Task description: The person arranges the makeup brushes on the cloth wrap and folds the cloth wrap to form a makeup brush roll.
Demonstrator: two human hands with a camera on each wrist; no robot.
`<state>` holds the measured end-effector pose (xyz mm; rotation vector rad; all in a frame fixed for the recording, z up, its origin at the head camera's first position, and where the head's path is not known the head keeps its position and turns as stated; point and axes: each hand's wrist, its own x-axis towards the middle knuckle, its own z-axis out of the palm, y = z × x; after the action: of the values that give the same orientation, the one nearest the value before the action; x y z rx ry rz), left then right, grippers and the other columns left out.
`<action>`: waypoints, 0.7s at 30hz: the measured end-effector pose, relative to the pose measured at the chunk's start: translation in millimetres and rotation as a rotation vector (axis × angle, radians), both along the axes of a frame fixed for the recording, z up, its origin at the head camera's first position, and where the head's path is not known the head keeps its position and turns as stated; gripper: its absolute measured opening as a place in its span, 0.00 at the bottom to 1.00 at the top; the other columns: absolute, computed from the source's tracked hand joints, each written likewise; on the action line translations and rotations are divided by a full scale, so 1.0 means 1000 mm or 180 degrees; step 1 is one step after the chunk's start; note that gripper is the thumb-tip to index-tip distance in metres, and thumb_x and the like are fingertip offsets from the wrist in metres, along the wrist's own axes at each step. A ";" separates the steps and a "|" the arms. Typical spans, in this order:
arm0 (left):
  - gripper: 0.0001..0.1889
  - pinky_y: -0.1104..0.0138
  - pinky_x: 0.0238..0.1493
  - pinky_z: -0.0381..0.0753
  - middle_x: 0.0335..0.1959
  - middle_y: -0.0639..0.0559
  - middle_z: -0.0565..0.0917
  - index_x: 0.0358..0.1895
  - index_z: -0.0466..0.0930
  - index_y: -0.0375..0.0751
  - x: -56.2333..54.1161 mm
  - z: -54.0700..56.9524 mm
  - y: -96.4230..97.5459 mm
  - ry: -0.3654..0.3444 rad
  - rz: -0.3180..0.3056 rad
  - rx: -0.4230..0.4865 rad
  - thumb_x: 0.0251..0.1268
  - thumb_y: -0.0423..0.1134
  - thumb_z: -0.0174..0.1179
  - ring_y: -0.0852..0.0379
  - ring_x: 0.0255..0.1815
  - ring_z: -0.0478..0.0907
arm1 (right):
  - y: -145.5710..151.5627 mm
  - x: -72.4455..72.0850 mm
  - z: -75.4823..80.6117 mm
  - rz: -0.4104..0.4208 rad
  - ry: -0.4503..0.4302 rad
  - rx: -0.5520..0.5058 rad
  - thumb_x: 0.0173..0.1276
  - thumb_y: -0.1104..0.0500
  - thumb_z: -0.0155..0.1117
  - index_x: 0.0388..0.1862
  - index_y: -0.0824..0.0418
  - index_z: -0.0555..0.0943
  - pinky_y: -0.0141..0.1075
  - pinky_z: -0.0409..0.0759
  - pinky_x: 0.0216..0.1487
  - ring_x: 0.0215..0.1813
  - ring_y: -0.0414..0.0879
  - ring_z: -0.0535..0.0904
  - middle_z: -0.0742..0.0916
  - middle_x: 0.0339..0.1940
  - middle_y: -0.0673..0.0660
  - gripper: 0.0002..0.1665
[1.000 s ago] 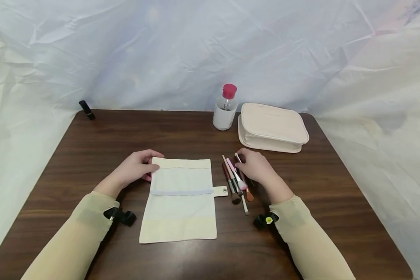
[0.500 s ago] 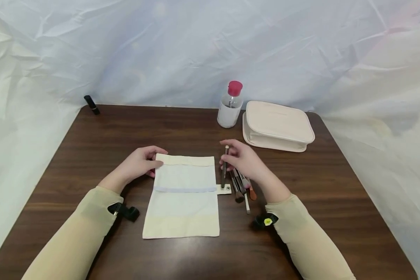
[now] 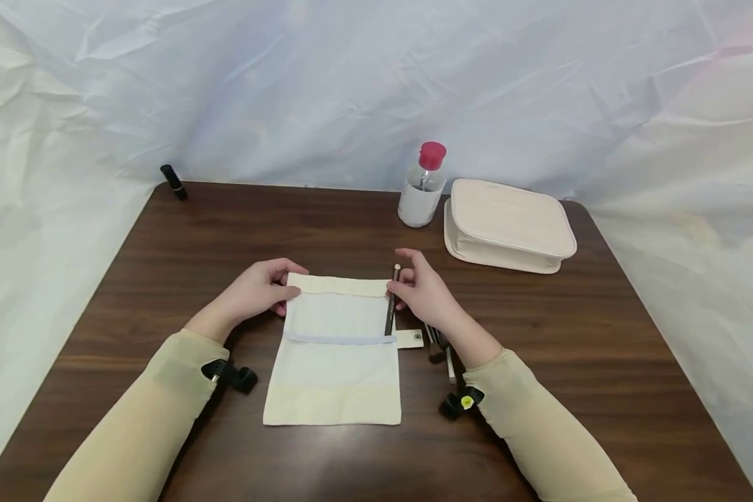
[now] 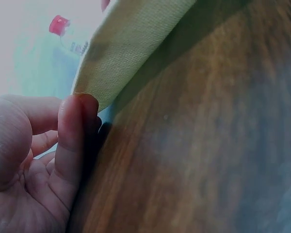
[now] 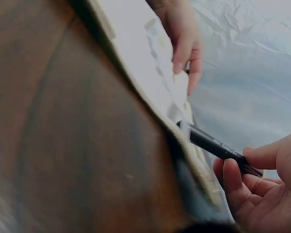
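Observation:
A cream fabric brush roll (image 3: pixel 334 401) lies unfolded on the table, a pale band across its middle. My left hand (image 3: pixel 259 289) pinches its upper left corner between thumb and fingers; the left wrist view shows that corner lifted. In my right hand (image 3: pixel 424 294) is a slim dark makeup brush (image 5: pixel 216 144), pinched near its pale-tipped upper end. The brush's lower end meets the band at the roll's right edge. A snap tab (image 3: pixel 411 339) sticks out just below. Several more makeup brushes (image 3: pixel 436 351) lie right of the tab, partly hidden under my right hand and forearm.
Behind the right hand stand a clear bottle with a red cap (image 3: pixel 421 192) and a cream zip case (image 3: pixel 510 223). A black lipstick-like tube (image 3: pixel 173 183) is at the table's far left corner. White sheeting (image 3: pixel 326 90) hangs behind the table (image 3: pixel 132 293).
My right hand has picked the dark brush from the pile and carried it left to the roll's right edge. The left hand keeps hold of the corner. The head view has shifted slightly.

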<state>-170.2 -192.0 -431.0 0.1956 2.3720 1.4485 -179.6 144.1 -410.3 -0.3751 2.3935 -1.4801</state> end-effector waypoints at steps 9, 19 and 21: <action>0.18 0.61 0.30 0.88 0.38 0.39 0.84 0.62 0.80 0.41 0.003 -0.002 -0.002 0.0015 0.0069 -0.0012 0.71 0.33 0.64 0.48 0.26 0.82 | -0.005 0.004 -0.003 0.0256 0.0117 0.0425 0.72 0.59 0.69 0.65 0.60 0.74 0.37 0.74 0.31 0.29 0.46 0.77 0.83 0.28 0.53 0.25; 0.18 0.61 0.30 0.88 0.37 0.40 0.84 0.62 0.80 0.43 0.002 0.001 -0.003 0.0026 0.0083 -0.0023 0.71 0.35 0.65 0.48 0.26 0.82 | -0.002 0.003 -0.002 0.0518 0.0048 0.0522 0.73 0.55 0.68 0.50 0.55 0.86 0.42 0.82 0.47 0.40 0.43 0.87 0.92 0.36 0.46 0.11; 0.18 0.61 0.30 0.88 0.37 0.40 0.84 0.62 0.80 0.43 0.002 0.000 -0.003 0.0042 0.0088 -0.0040 0.71 0.34 0.64 0.48 0.25 0.82 | -0.002 0.002 -0.002 0.0548 0.0037 0.0517 0.73 0.54 0.68 0.48 0.55 0.86 0.40 0.83 0.46 0.40 0.43 0.87 0.92 0.35 0.46 0.09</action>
<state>-168.2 -195.5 -430.6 0.1705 2.4028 1.4487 -177.3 141.9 -412.3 -0.5372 2.4017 -1.2036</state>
